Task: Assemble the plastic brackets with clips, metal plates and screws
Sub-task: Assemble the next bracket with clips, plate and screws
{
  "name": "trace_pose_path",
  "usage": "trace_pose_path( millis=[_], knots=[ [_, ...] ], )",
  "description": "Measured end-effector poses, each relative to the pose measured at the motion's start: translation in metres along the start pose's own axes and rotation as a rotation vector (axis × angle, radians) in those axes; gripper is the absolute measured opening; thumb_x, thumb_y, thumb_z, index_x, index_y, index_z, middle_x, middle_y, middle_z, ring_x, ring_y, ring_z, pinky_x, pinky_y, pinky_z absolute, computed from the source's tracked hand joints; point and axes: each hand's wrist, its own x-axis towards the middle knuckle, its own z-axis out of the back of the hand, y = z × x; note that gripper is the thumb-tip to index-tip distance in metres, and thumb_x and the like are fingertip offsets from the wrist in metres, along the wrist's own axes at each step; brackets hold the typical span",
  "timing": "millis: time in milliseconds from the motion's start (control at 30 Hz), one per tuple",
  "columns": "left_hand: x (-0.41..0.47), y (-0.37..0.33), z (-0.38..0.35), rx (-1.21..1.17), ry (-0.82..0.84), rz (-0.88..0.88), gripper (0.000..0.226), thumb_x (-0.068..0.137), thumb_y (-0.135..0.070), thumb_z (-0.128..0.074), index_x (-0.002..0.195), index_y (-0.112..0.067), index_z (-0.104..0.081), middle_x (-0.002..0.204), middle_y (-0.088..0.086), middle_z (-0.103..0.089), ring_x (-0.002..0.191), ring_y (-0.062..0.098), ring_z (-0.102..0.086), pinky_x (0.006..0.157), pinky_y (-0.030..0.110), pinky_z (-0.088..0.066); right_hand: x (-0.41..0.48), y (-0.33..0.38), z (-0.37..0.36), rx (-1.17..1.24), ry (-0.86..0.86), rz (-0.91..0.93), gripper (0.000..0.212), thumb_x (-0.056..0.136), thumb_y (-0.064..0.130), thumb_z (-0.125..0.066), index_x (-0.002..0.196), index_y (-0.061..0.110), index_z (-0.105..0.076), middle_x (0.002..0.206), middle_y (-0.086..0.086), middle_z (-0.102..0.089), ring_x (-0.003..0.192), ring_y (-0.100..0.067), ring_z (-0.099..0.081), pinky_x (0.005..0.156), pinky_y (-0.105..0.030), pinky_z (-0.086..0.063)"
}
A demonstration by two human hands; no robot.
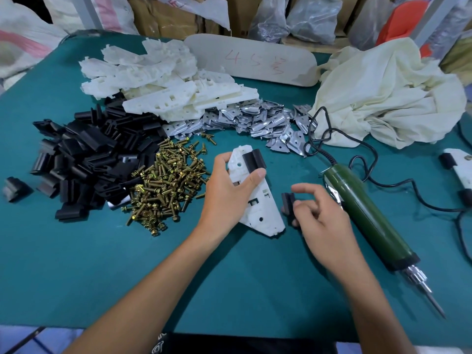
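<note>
Left hand [229, 192] grips a white plastic bracket [265, 208] — flat, matte, pierced with holes and slots — with its thumb pressed on the fitted clip [252, 160], a smooth black channel seated on the bracket's far end. Right hand [321, 221] pinches a loose clip [288, 203] in curled fingers, just beside the bracket's right edge (contact unclear). Both hang low over the green desk [76, 264]. Left of the hands lie brassy screws [168, 185] and a heap of black clips [84, 159]; beyond them are shiny bent metal plates [255, 118] and piled white brackets [163, 80]. A green electric screwdriver [362, 213] lies just to the right.
</note>
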Motion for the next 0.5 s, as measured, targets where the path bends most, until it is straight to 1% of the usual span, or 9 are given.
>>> trace_pose_path(
  millis=[33,67,100,167,233,300,367,433,500],
  knots=[
    [0.001,0.0,0.001,-0.015,0.001,0.004,0.042,0.081,-0.043,-0.081,0.109,-0.037,-0.051,0.096,-0.014,-0.072,0.087,0.01,-0.073,0.075,0.034,-0.06,0.001,-0.002,-0.001,0.009,0.04,-0.013,0.024,0.098,0.03,-0.051,0.108,0.048,-0.061,0.064,0.0,-0.064,0.069,-0.025,-0.063,0.064,-0.034,-0.047],
    [0.001,0.0,0.001,-0.03,0.001,0.005,0.043,0.08,-0.043,-0.081,0.109,-0.036,-0.051,0.095,-0.014,-0.072,0.087,0.01,-0.073,0.074,0.032,-0.06,0.001,-0.003,-0.002,0.027,0.067,-0.022,0.027,0.1,0.025,-0.051,0.108,0.048,-0.063,0.063,0.002,-0.064,0.065,-0.019,-0.063,0.062,-0.034,-0.049],
    [0.002,0.0,0.002,-0.042,-0.001,0.007,0.044,0.079,-0.044,-0.082,0.109,-0.035,-0.052,0.095,-0.013,-0.073,0.086,0.01,-0.073,0.073,0.03,-0.059,0.002,-0.004,-0.004,0.05,0.087,-0.027,0.029,0.101,0.022,-0.051,0.108,0.047,-0.065,0.063,0.003,-0.066,0.061,-0.013,-0.063,0.062,-0.027,-0.049],
    [0.002,0.0,0.002,-0.059,-0.002,0.012,0.046,0.078,-0.044,-0.082,0.11,-0.034,-0.052,0.095,-0.012,-0.073,0.086,0.011,-0.073,0.072,0.03,-0.059,0.002,-0.004,-0.005,0.091,0.123,-0.035,0.028,0.1,0.024,-0.052,0.109,0.046,-0.067,0.062,0.003,-0.068,0.058,-0.01,-0.063,0.064,-0.016,-0.048],
    [0.002,0.001,0.002,-0.063,-0.004,0.011,0.046,0.078,-0.045,-0.082,0.111,-0.033,-0.052,0.094,-0.012,-0.073,0.086,0.011,-0.073,0.071,0.028,-0.058,0.003,-0.004,-0.006,0.145,0.15,-0.051,0.026,0.101,0.023,-0.054,0.109,0.043,-0.068,0.063,0.0,-0.069,0.06,-0.015,-0.066,0.07,-0.02,-0.049],
    [0.002,0.002,0.002,-0.056,-0.012,0.008,0.045,0.078,-0.046,-0.082,0.111,-0.033,-0.053,0.093,-0.013,-0.073,0.084,0.01,-0.073,0.069,0.026,-0.056,0.004,-0.006,-0.006,0.188,0.153,-0.055,0.025,0.104,0.017,-0.057,0.11,0.039,-0.069,0.07,-0.001,-0.074,0.061,-0.017,-0.069,0.073,-0.025,-0.051],
    [0.001,0.003,0.002,-0.056,-0.019,0.005,0.044,0.079,-0.044,-0.082,0.11,-0.032,-0.053,0.092,-0.013,-0.073,0.083,0.01,-0.073,0.067,0.025,-0.056,0.002,-0.006,-0.007,0.211,0.129,-0.046,0.026,0.102,0.015,-0.062,0.108,0.038,-0.071,0.079,-0.001,-0.077,0.063,-0.017,-0.071,0.073,-0.024,-0.054],
    [0.001,0.004,0.001,-0.053,-0.025,0.007,0.044,0.079,-0.042,-0.083,0.11,-0.031,-0.053,0.093,-0.011,-0.074,0.084,0.011,-0.073,0.069,0.028,-0.057,-0.001,-0.006,-0.01,0.241,0.095,-0.034,0.027,0.097,0.015,-0.071,0.105,0.04,-0.074,0.085,0.0,-0.078,0.067,-0.014,-0.072,0.071,-0.022,-0.057],
    [0.0,0.004,0.0,-0.052,-0.03,0.01,0.046,0.078,-0.041,-0.083,0.111,-0.031,-0.053,0.095,-0.009,-0.075,0.085,0.013,-0.074,0.071,0.033,-0.059,-0.004,-0.008,-0.013,0.237,0.071,-0.014,0.028,0.09,0.016,-0.08,0.103,0.04,-0.075,0.086,-0.002,-0.076,0.072,-0.011,-0.07,0.072,-0.026,-0.06]
  ],
)
